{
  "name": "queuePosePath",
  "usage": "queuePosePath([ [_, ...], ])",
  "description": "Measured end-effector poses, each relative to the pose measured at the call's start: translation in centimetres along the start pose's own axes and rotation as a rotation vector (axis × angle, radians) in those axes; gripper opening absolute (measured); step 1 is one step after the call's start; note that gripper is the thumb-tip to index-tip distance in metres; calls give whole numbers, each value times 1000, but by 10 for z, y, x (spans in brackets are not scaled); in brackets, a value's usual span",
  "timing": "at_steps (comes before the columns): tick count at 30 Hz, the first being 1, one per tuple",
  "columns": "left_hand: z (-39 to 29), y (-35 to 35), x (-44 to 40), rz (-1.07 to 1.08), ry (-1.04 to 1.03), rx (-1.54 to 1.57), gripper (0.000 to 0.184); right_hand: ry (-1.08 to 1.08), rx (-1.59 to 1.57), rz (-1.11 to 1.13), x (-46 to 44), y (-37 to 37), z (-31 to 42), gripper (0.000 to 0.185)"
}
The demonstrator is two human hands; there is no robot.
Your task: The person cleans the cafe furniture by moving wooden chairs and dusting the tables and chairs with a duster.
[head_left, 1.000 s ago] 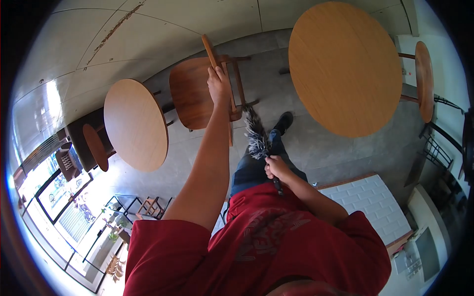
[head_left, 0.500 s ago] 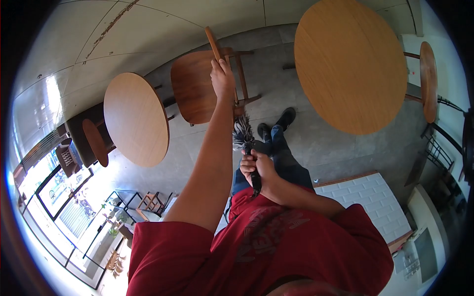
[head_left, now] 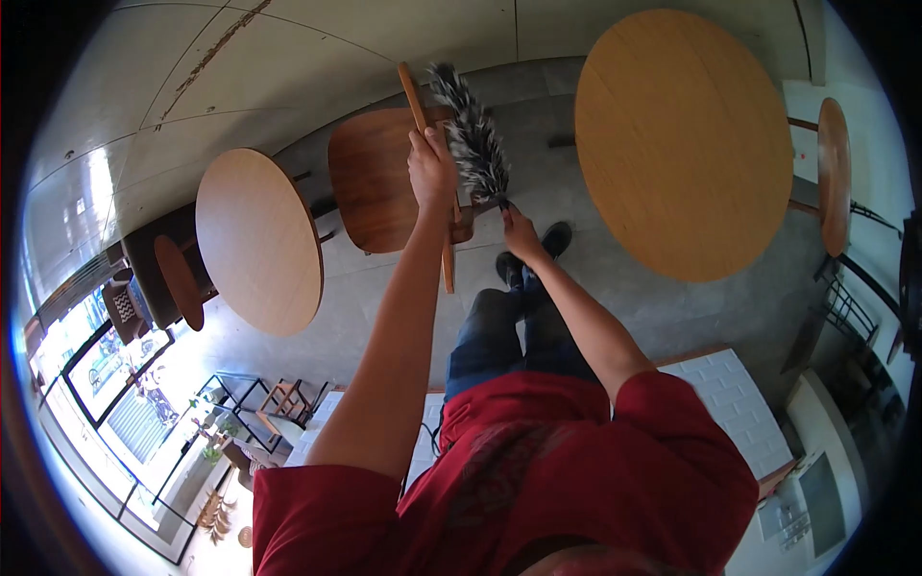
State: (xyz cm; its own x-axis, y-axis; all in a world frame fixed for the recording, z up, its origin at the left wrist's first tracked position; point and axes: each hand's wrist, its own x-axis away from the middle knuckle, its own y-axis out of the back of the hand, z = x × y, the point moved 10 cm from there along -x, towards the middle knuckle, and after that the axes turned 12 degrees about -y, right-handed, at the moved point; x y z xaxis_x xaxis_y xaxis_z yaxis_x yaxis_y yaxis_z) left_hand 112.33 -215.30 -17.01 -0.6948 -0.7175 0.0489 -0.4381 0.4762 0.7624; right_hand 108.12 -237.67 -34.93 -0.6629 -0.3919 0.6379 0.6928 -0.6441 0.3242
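Note:
My left hand (head_left: pixel 431 165) is closed around the top rail of a brown wooden chair (head_left: pixel 377 182), seen from above. The chair's seat lies to the left of that hand. In my right hand (head_left: pixel 521 236) is the handle of a feather duster (head_left: pixel 473 136) with grey and black plumes. The duster's fluffy head points away from me, along the outer side of the chair's back. Whether the plumes touch the chair, I cannot tell.
A large oval-looking wooden table (head_left: pixel 684 144) stands to the right, with another chair (head_left: pixel 833 178) behind it. On the left is a smaller pale round table (head_left: pixel 257 240). A wall (head_left: pixel 317 58) runs along the far side. Behind me is a white brick-patterned surface (head_left: pixel 720 398).
My right hand has swung forward from my waist, bringing the duster up beside the chair's back. My left hand stays on the rail, and the chair appears slightly turned.

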Motion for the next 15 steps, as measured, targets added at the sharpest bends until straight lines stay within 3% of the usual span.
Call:
queuePosePath([
  [1, -2, 2, -1, -12, 1, -2, 42, -123, 70, 87, -34, -17, -19, 26],
  [2, -5, 2, 0, 3, 11, 12, 42, -113, 71, 94, -62, -22, -14, 26],
  [4, -6, -1, 2, 22, 24, 14, 42, -413, -14, 282, -95, -53, -34, 26],
  [5, -5, 0, 1, 18, 23, 7, 42, -413, -17, 293, -105, -62, -34, 26],
  [7, -2, -1, -1, 4, 29, -18, 41, -109, 310, -6, -132, -58, -18, 25],
  [10, -1, -2, 0, 14, 14, -27, 40, -67, 376, -54, -169, -89, -62, 27],
  [11, -4, -2, 0, 16, 17, -6, 40, -255, 411, 52, -186, -101, -83, 28],
  [12, -6, -2, -2, 22, 15, 14, 40, -252, 399, 64, -197, -103, -76, 28],
  [14, -7, -1, -3, 14, -2, 2, 40, -556, 23, 168, -198, -102, -94, 24],
  [15, -5, -3, -2, 28, 21, 35, 40, -564, 15, 173, -197, -102, -107, 24],
])
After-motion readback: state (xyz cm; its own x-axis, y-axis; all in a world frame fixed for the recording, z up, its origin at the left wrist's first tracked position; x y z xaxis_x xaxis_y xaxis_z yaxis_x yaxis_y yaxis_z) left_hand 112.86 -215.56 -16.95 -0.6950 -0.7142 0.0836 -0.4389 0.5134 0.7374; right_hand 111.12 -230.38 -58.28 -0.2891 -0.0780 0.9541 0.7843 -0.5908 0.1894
